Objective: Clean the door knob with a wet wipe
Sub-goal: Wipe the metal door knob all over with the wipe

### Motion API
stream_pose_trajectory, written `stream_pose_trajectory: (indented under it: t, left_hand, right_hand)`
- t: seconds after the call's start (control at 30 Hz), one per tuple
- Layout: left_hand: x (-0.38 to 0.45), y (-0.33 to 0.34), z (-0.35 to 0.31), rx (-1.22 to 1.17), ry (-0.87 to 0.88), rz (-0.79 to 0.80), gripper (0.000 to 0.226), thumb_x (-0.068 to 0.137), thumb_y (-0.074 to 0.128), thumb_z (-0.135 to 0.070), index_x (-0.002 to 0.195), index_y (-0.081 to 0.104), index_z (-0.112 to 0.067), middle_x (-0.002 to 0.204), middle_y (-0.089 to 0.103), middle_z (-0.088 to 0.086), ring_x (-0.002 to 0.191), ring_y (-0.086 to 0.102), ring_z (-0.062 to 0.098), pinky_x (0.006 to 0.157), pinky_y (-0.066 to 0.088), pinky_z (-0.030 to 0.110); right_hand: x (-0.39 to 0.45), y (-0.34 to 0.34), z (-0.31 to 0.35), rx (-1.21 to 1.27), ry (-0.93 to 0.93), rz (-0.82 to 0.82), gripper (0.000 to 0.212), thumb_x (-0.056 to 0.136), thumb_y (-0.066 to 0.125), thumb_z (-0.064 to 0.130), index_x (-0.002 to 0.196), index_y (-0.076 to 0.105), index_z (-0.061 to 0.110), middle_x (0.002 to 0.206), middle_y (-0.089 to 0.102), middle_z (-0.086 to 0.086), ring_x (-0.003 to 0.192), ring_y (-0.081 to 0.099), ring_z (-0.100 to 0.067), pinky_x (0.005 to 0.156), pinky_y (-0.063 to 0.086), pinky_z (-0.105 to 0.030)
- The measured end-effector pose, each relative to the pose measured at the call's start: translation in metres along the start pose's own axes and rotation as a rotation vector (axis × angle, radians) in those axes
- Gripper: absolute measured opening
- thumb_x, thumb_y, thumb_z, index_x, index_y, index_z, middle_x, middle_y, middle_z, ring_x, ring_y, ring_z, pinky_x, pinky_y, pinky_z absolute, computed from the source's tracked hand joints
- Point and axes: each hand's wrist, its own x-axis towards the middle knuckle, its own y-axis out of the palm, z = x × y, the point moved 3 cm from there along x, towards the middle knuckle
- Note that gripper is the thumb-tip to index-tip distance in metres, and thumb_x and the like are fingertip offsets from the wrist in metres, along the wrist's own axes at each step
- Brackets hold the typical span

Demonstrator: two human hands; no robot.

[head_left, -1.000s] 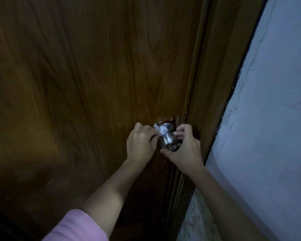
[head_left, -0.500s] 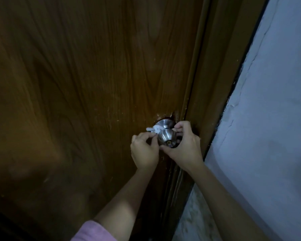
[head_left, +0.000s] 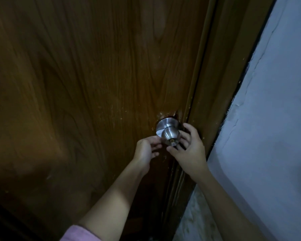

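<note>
Flanking wooden door (head_left: pixel 94 84) — pale wall (head_left: pixel 276 119)

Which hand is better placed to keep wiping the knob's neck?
The left hand: its fingertips sit beside the white wet wipe tucked against the door knob. The right hand is cupped around the knob's other side.

A dark brown wooden door (head_left: pixel 94 84) with swirling grain fills most of the view, its matching door frame (head_left: pixel 229 75) running slantwise along its right edge, beyond which a pale, cracked wall (head_left: pixel 276 119) spreads to the right and a pink sleeve (head_left: pixel 76 234) shows at the bottom.
</note>
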Motion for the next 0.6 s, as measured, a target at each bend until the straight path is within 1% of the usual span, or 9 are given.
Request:
stream_pose_trajectory:
  t: [0.07, 0.1, 0.13, 0.2, 0.3, 0.4, 0.43, 0.5, 0.6]
  left_hand:
    - [-0.002, 0.000, -0.001, -0.045, -0.027, 0.061, 0.032, 0.091, 0.036, -0.012, 0.110, 0.060, -0.007, 0.112, 0.061, 0.010, 0.098, 0.056, 0.018, 0.075, 0.043, 0.029]
    - [-0.002, 0.000, -0.002, -0.055, -0.041, 0.084, 0.032, 0.090, 0.035, -0.014, 0.109, 0.060, -0.007, 0.112, 0.061, 0.010, 0.099, 0.056, 0.019, 0.077, 0.043, 0.030]
    - [-0.002, 0.000, -0.002, -0.051, -0.048, 0.099, 0.031, 0.090, 0.036, -0.017, 0.107, 0.060, -0.007, 0.111, 0.061, 0.010, 0.101, 0.055, 0.019, 0.079, 0.042, 0.031]
    - [0.000, 0.000, -0.005, -0.019, -0.043, 0.111, 0.030, 0.088, 0.035, -0.022, 0.100, 0.060, -0.010, 0.108, 0.061, 0.010, 0.104, 0.054, 0.022, 0.082, 0.041, 0.034]
    - [0.001, 0.000, -0.008, 0.046, -0.024, 0.119, 0.035, 0.087, 0.033, -0.028, 0.100, 0.061, -0.010, 0.101, 0.059, 0.002, 0.098, 0.046, 0.019, 0.087, 0.032, 0.036]
    - [0.002, 0.001, -0.006, 0.056, -0.052, 0.161, 0.048, 0.088, 0.030, -0.033, 0.117, 0.058, -0.007, 0.112, 0.058, 0.003, 0.095, 0.045, 0.016, 0.097, 0.026, 0.040]
    - [0.001, 0.003, -0.006, 0.045, -0.068, 0.177, 0.050, 0.088, 0.030, -0.035, 0.122, 0.055, -0.008, 0.115, 0.057, 0.004, 0.096, 0.045, 0.016, 0.101, 0.025, 0.041]
    - [0.002, 0.007, -0.005, 0.006, -0.089, 0.202, 0.055, 0.087, 0.031, -0.040, 0.129, 0.050, -0.010, 0.124, 0.057, 0.005, 0.107, 0.046, 0.019, 0.108, 0.021, 0.043]
    - [0.003, 0.013, -0.006, -0.011, -0.111, 0.228, 0.060, 0.088, 0.027, -0.047, 0.131, 0.047, -0.011, 0.132, 0.054, 0.006, 0.120, 0.042, 0.022, 0.113, 0.016, 0.044]
  right_hand:
    - [-0.005, 0.006, -0.011, 0.068, 0.137, 0.009, 0.073, 0.077, 0.063, -0.006, 0.137, 0.030, 0.020, 0.119, 0.062, 0.001, 0.110, 0.058, -0.012, 0.096, 0.049, -0.035]
    - [-0.007, 0.009, -0.016, 0.129, 0.219, 0.017, 0.070, 0.078, 0.060, -0.004, 0.137, 0.031, 0.019, 0.115, 0.065, -0.003, 0.107, 0.060, -0.015, 0.096, 0.049, -0.040]
    - [-0.007, 0.012, -0.020, 0.228, 0.302, 0.032, 0.065, 0.079, 0.058, -0.005, 0.135, 0.033, 0.019, 0.112, 0.066, -0.006, 0.104, 0.062, -0.018, 0.094, 0.050, -0.042]
    - [-0.007, 0.016, -0.020, 0.412, 0.405, 0.054, 0.059, 0.082, 0.051, -0.009, 0.132, 0.037, 0.020, 0.109, 0.065, -0.010, 0.101, 0.063, -0.020, 0.087, 0.053, -0.038]
    - [-0.004, 0.012, -0.015, 0.372, 0.368, 0.006, 0.059, 0.084, 0.048, -0.008, 0.133, 0.036, 0.023, 0.109, 0.063, -0.007, 0.101, 0.061, -0.019, 0.088, 0.052, -0.039]
    - [-0.003, 0.012, -0.008, 0.387, 0.358, 0.033, 0.056, 0.087, 0.045, -0.004, 0.134, 0.035, 0.027, 0.112, 0.062, -0.007, 0.100, 0.063, -0.020, 0.088, 0.052, -0.039]
    - [-0.002, 0.012, -0.007, 0.411, 0.361, 0.044, 0.055, 0.089, 0.045, -0.002, 0.134, 0.034, 0.027, 0.112, 0.062, -0.008, 0.099, 0.064, -0.020, 0.088, 0.052, -0.039]
    - [0.000, 0.010, -0.006, 0.443, 0.347, 0.050, 0.053, 0.089, 0.045, -0.001, 0.134, 0.035, 0.025, 0.113, 0.063, -0.009, 0.100, 0.065, -0.021, 0.089, 0.052, -0.039]
    - [-0.003, 0.008, -0.007, 0.437, 0.313, 0.047, 0.056, 0.086, 0.044, -0.008, 0.132, 0.038, 0.024, 0.115, 0.062, -0.006, 0.103, 0.064, -0.018, 0.091, 0.051, -0.038]
